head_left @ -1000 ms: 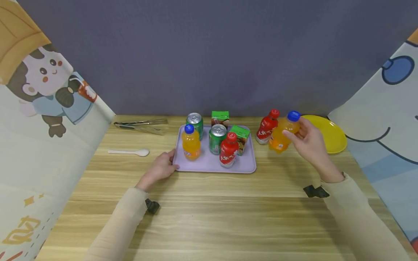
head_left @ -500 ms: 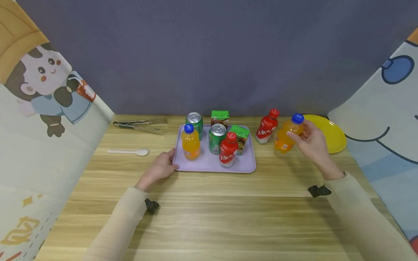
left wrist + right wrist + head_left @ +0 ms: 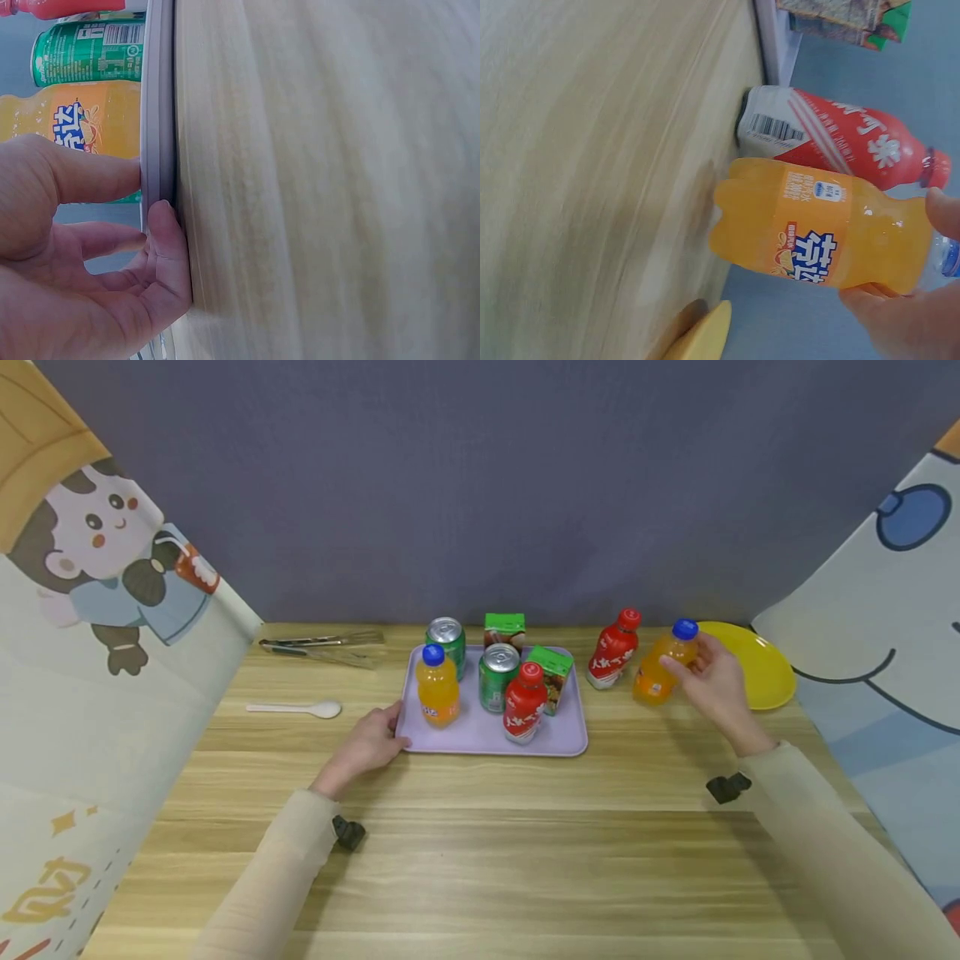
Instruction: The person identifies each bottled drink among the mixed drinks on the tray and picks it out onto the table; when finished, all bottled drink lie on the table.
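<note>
My left hand [image 3: 366,745] grips the left edge of a lilac tray [image 3: 465,742], its thumb over the rim in the left wrist view. On the tray stand an orange soda bottle [image 3: 438,689], a red drink bottle [image 3: 524,706], green cans [image 3: 495,681] and a green-topped drink carton [image 3: 553,672]. My right hand [image 3: 716,689] holds a second orange soda bottle [image 3: 787,225] near its neck, thumb on one side and fingers on the other. Its base is close over the wooden table. Just left of it stands another red drink bottle [image 3: 612,649].
A yellow plate [image 3: 772,672] lies right of my right hand. On the left are metal tongs [image 3: 322,650] and a white spoon [image 3: 300,710]. Another carton [image 3: 505,628] stands at the tray's back edge. A dark wall [image 3: 480,493] rises behind the table.
My right hand has moved slightly right with the orange soda bottle, away from the red bottle, and the bottle is more upright. My left hand has stayed at the tray.
</note>
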`<state>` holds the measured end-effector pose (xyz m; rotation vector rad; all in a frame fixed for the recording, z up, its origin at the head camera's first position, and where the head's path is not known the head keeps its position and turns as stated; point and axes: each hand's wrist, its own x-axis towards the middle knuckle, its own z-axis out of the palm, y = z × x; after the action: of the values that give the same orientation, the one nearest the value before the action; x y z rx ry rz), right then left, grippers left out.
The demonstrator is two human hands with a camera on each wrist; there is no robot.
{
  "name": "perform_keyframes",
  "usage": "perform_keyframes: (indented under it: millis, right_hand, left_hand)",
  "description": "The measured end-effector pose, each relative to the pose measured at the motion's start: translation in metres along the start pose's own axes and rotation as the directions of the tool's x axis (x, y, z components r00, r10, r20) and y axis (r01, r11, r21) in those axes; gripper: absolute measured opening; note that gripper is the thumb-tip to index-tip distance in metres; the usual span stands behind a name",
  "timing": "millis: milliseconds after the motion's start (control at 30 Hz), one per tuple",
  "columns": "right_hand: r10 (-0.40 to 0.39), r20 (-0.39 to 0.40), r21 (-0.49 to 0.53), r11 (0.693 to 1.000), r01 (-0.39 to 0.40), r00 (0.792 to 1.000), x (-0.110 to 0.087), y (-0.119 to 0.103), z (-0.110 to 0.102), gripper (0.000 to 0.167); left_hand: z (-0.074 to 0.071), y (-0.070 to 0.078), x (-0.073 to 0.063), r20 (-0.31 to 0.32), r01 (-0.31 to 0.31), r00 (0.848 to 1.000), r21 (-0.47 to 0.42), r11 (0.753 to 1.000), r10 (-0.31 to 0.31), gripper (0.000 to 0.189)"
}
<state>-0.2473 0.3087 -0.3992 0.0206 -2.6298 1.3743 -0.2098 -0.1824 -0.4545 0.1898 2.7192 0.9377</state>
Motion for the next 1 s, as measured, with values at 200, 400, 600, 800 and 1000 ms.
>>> perform_keyframes:
  millis: [200, 400, 600, 800, 1000]
  right_hand:
    - [0.006, -0.036, 0.045, 0.999, -0.005, 0.999, 0.009, 0.009, 0.006, 0.065]
    - [0.001, -0.063, 0.057, 0.998, 0.003, 0.998, 0.015, 0.015, 0.011, 0.062]
    - [0.021, -0.062, 0.061, 0.998, -0.017, 0.998, 0.019, 0.016, 0.012, 0.063]
    - [0.036, -0.053, 0.06, 0.998, -0.033, 0.998, 0.023, 0.016, 0.012, 0.064]
    - [0.043, -0.034, 0.062, 0.997, -0.041, 0.998, 0.025, 0.015, 0.011, 0.067]
  left_hand:
    - [0.001, 0.0, 0.0, 0.007, 0.021, 1.0, -0.002, 1.0, -0.021, 0.073]
    - [0.001, -0.001, 0.0, 0.006, 0.015, 1.0, -0.002, 1.0, -0.015, 0.073]
    - [0.0, -0.001, 0.001, 0.007, 0.003, 1.0, -0.004, 1.0, -0.003, 0.073]
    - [-0.001, -0.001, 0.001, 0.003, -0.006, 1.0, -0.008, 1.0, 0.007, 0.072]
    - [-0.001, -0.001, 0.0, 0.002, -0.004, 1.0, 0.002, 1.0, 0.004, 0.072]
